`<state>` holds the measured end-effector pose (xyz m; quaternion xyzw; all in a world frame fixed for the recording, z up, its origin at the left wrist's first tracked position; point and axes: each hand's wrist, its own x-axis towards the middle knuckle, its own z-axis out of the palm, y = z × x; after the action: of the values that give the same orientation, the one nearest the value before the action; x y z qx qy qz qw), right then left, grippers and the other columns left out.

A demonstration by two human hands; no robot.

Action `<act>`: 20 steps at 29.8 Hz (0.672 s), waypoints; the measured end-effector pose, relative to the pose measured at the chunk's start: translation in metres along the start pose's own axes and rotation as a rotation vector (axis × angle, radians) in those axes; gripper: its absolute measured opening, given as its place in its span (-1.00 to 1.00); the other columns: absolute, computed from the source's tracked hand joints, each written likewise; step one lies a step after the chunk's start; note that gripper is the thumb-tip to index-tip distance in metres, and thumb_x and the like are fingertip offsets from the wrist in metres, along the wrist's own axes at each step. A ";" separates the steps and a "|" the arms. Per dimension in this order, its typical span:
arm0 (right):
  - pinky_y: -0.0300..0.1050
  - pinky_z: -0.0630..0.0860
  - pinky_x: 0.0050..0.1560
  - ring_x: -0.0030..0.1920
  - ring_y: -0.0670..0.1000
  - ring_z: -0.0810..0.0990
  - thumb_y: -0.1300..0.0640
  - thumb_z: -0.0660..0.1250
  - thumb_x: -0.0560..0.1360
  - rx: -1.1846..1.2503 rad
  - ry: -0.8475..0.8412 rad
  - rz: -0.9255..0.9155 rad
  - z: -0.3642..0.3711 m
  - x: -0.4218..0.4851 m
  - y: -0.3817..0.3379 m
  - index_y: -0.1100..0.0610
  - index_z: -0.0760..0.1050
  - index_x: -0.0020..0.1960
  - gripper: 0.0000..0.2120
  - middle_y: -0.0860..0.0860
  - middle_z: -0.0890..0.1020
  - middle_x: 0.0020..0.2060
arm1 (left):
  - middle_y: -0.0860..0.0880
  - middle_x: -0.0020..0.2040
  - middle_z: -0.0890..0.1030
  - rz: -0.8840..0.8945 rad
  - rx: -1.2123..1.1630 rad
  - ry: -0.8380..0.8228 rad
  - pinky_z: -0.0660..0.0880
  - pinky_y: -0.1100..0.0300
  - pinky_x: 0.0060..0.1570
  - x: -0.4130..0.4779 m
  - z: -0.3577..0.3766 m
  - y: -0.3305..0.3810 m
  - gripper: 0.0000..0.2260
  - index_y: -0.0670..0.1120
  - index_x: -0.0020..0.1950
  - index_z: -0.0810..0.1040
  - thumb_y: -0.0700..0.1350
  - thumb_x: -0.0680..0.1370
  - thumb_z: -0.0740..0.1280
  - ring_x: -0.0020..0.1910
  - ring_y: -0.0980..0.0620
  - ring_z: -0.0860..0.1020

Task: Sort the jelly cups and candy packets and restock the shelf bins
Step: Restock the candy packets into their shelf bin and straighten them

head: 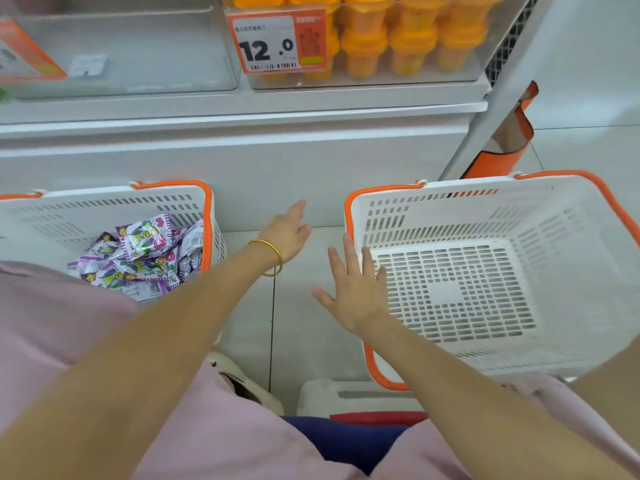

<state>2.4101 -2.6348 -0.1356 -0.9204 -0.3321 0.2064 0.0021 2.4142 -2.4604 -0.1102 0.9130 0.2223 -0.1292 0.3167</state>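
Observation:
Orange jelly cups (412, 39) fill a clear shelf bin (498, 46) at the top right. Purple candy packets (145, 254) lie heaped in the left white basket (104, 202) on the floor. The right white basket (450, 202) holds nothing. My left hand (287, 233), with a gold bangle on its wrist, hangs open over the floor between the baskets, holding nothing. My right hand (356, 289) is open with spread fingers by the right basket's left rim; whether it touches the rim is unclear.
A second clear shelf bin (121, 53) at the top left looks bare inside. A price tag (277, 41) reading 12.0 hangs on the jelly bin. A white shelf base (242, 161) stands behind the baskets. My knees in pink fabric fill the bottom.

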 end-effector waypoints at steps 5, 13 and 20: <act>0.34 -0.01 0.43 0.52 0.23 -0.22 -0.26 -0.17 0.59 -0.174 0.075 0.025 0.003 0.013 0.022 0.07 -0.36 0.52 -0.31 0.06 -0.34 0.51 | -0.16 0.53 0.08 -0.114 0.489 0.170 0.15 -0.09 0.39 -0.020 -0.012 -0.048 -0.48 -0.06 0.53 0.07 0.02 0.61 0.13 0.49 -0.16 0.05; 0.31 0.07 0.43 0.53 0.20 -0.12 -0.30 -0.24 0.55 -0.355 0.024 0.248 -0.032 0.010 0.164 0.01 -0.35 0.53 -0.31 0.01 -0.28 0.53 | -0.30 0.51 -0.05 -0.299 0.475 0.324 0.07 -0.11 0.43 -0.023 0.002 -0.066 -0.41 -0.16 0.50 0.08 -0.06 0.55 0.25 0.50 -0.27 -0.04; 0.25 0.06 0.44 0.53 0.18 -0.10 -0.28 -0.20 0.57 -0.216 0.053 0.238 -0.054 0.018 0.141 -0.02 -0.24 0.55 -0.36 0.01 -0.13 0.55 | -0.33 0.46 0.07 -0.634 0.089 0.294 0.22 -0.15 0.37 -0.029 0.004 -0.068 -0.26 -0.13 0.53 -0.10 -0.13 0.50 0.31 0.40 -0.34 0.19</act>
<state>2.5291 -2.7266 -0.1133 -0.9533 -0.2407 0.1436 -0.1127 2.3557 -2.4250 -0.1375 0.8203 0.5320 -0.0979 0.1855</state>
